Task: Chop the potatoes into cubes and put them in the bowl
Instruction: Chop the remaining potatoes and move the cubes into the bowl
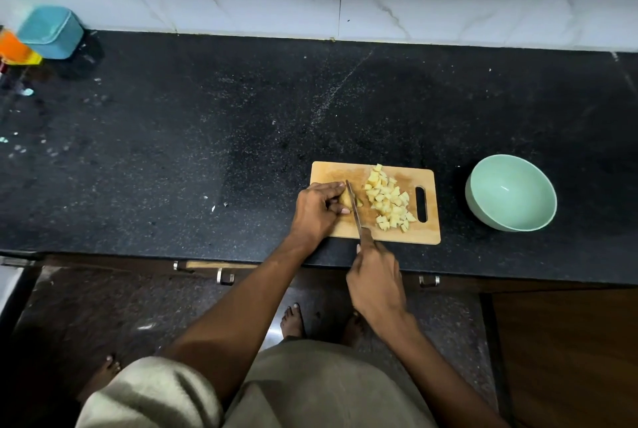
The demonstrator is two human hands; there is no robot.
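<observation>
**spudwatcher:** ok so where's everything sitting right now?

**countertop_guy:** Wooden cutting board is on the black speckled counter, close to the front edge. There's a heap of pale yellow potato cubes piled on the right half of the board, next to the handle slot. One last uncut potato piece is on the left half, mostly hidden under the left hand.

**spudwatcher:** how's that hand holding it?

**countertop_guy:** Fingers curled down over the piece, thumb tucked in along the near side, pinning it to the board. The knife blade is right up against the fingertips, running from the far side of the board toward the person, tip pointing away. A couple of small cut bits lie just right of the blade.

**spudwatcher:** and the right hand?

**countertop_guy:** The right hand is wrapped around the knife handle, off the near edge of the board, fingers closed tight on it. You barely see the handle itself.

**spudwatcher:** bowl?

**countertop_guy:** The mint green bowl is on the counter to the right of the board, not touching it, and no potato in it yet. Way over at the far left by the marble-look wall there's a teal container beside an orange one.
</observation>
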